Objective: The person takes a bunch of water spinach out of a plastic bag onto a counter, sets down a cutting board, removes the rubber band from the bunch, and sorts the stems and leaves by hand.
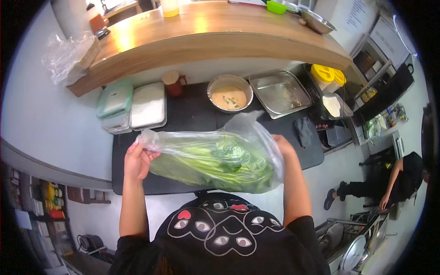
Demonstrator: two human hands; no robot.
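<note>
A clear plastic bag of leafy greens (215,160) stretches sideways in front of my body, over the near edge of the black table (192,107). Long pale-green stalks lie toward its left end, and darker leaves fill the right. My left hand (139,159) pinches the gathered left end of the bag. At the right end, my right hand (283,145) holds the bag's side; its fingers are mostly hidden behind the plastic. A loose flap of the bag stands up near my right hand.
Along the table's back are lidded containers (114,98), a reddish-brown pitcher (173,83), a bowl of orange-tinted liquid (229,95) and a metal tray (280,94). A dark cloth (302,131) lies at right. A wooden counter (220,41) overhangs behind. Another person (396,181) is at far right.
</note>
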